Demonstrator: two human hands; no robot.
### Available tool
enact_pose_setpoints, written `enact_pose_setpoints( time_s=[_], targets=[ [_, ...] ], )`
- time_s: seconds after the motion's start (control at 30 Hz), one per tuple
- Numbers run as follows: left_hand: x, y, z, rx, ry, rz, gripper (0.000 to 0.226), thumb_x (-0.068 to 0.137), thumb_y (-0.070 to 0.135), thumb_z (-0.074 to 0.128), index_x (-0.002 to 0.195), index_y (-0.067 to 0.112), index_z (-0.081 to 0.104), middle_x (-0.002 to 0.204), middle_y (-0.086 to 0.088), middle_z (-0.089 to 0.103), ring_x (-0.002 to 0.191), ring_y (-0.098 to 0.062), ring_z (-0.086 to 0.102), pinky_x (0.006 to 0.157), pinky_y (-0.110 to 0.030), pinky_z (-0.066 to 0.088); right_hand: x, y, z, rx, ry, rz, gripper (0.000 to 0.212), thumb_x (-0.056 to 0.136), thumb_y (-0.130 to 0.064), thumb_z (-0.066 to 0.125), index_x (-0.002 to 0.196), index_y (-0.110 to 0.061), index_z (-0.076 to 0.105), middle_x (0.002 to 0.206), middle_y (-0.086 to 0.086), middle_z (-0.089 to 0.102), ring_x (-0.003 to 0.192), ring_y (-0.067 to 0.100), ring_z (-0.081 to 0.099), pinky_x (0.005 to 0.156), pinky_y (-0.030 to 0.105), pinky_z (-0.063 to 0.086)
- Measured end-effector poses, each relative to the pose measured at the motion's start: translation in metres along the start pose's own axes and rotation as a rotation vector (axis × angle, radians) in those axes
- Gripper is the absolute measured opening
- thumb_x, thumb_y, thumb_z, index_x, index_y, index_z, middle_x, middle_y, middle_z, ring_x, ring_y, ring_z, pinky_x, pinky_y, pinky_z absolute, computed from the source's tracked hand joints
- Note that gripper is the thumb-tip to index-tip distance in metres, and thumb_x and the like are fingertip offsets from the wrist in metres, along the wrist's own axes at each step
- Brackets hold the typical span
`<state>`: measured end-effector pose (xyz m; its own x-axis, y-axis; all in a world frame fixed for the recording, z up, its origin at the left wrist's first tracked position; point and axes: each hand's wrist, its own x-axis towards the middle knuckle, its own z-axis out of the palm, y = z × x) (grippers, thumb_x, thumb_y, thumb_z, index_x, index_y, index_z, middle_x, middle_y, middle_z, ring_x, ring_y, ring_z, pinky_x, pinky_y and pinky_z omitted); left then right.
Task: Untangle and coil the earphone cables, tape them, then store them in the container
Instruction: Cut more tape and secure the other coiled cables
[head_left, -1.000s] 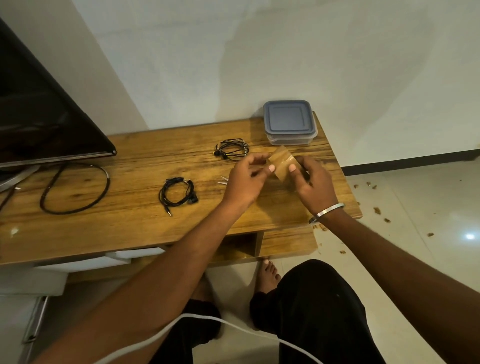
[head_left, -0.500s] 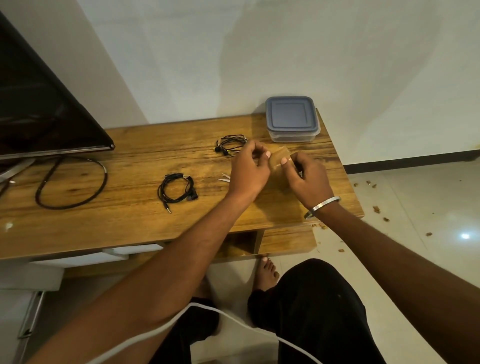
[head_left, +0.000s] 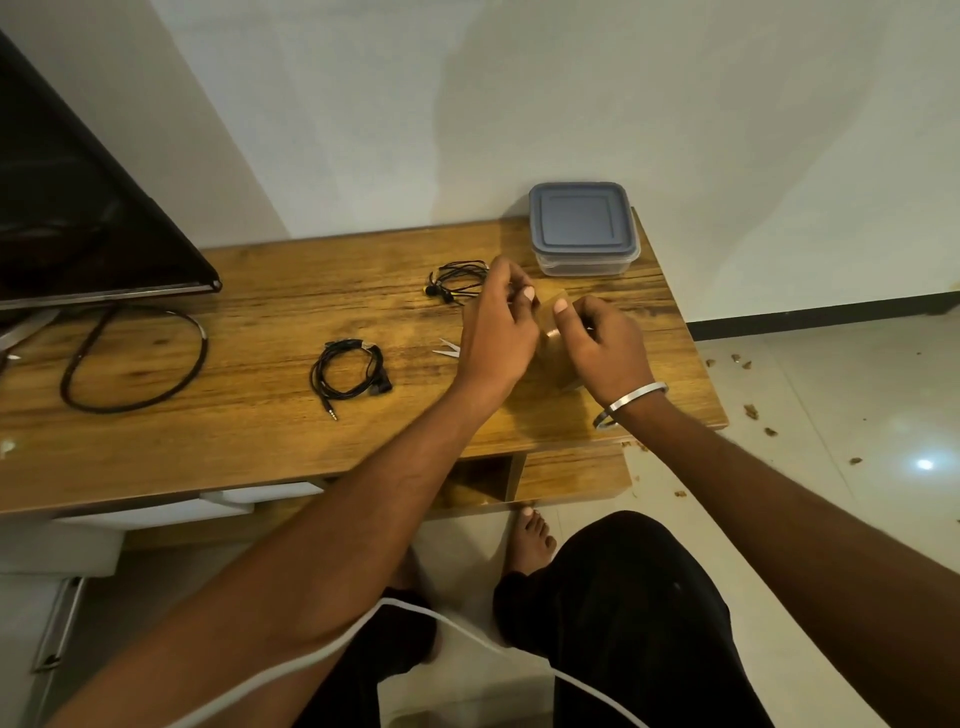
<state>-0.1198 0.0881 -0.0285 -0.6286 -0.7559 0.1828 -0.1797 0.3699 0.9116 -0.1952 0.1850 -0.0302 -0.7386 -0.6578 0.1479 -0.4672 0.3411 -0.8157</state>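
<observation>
Brown translucent packing tape (head_left: 551, 312) is stretched between the two hands above the right part of the wooden table (head_left: 260, 426). The left hand (head_left: 496, 332) pinches one end of the strip between thumb and curled fingers; the right hand (head_left: 602, 348) pinches the other end and seems to hold the roll beneath, though the roll itself is mostly hidden. A silver bangle (head_left: 628, 402) sits on the right wrist.

One set of black earphones (head_left: 457, 283), loosely coiled, lies just beyond the left hand, partly hidden by its fingers. A second coiled set of earphones (head_left: 350, 371) rests nearer the table's middle, its jack plug pointing toward the front edge. The tips of a pair of scissors (head_left: 448, 348) show just left of the left hand.

The clear plastic container (head_left: 584, 234) with a grey-blue lid on stands at the far right corner, against the wall. At far left, a dark screen (head_left: 78, 208) leans over the table with a thick black cable (head_left: 135, 358) looped below it
</observation>
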Motion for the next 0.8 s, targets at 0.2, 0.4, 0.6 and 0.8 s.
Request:
enact_pose_setpoints(
  time_s=[0.2, 0.4, 0.6, 0.8],
  targets=[
    [0.011, 0.002, 0.001, -0.105, -0.023, -0.233, 0.011, 0.094, 0.018, 0.055, 0.087, 0.026, 0.053, 0.094, -0.002, 0.065, 0.085, -0.018, 0.063, 0.069, -0.036, 0.054, 0.005, -0.001, -0.003, -0.010, -0.004, 0.026, 0.037, 0.094, -0.035, 0.050, 0.082, -0.003, 0.064, 0.069, 0.009, 0.060, 0.061, 0.017, 0.051, 0.053, 0.022, 0.036],
    [0.012, 0.006, 0.002, -0.136, -0.056, -0.213, 0.005, 0.095, 0.018, 0.056, 0.091, 0.022, 0.057, 0.097, -0.003, 0.068, 0.091, -0.017, 0.064, 0.073, -0.038, 0.056, 0.013, 0.007, -0.003, 0.004, 0.083, 0.064, 0.035, 0.089, -0.042, 0.054, 0.102, -0.010, 0.054, 0.098, 0.009, 0.058, 0.085, 0.018, 0.055, 0.066, 0.023, 0.043],
    [0.018, 0.007, 0.002, -0.095, -0.118, -0.178, 0.004, 0.094, 0.019, 0.057, 0.092, 0.022, 0.059, 0.094, -0.002, 0.069, 0.088, -0.017, 0.065, 0.077, -0.038, 0.054, 0.030, 0.001, -0.010, -0.072, -0.028, 0.008, 0.026, 0.087, -0.024, 0.056, 0.110, -0.011, 0.060, 0.115, 0.008, 0.054, 0.099, 0.012, 0.051, 0.077, 0.019, 0.043],
    [0.022, 0.007, 0.003, -0.091, -0.211, -0.118, 0.010, 0.092, 0.010, 0.055, 0.096, 0.017, 0.061, 0.088, 0.000, 0.065, 0.083, -0.013, 0.062, 0.072, -0.028, 0.052, 0.046, -0.013, -0.023, -0.159, -0.152, 0.042, 0.029, 0.088, -0.026, 0.060, 0.113, -0.011, 0.064, 0.101, -0.002, 0.063, 0.089, 0.007, 0.052, 0.063, 0.010, 0.035]
  ],
)
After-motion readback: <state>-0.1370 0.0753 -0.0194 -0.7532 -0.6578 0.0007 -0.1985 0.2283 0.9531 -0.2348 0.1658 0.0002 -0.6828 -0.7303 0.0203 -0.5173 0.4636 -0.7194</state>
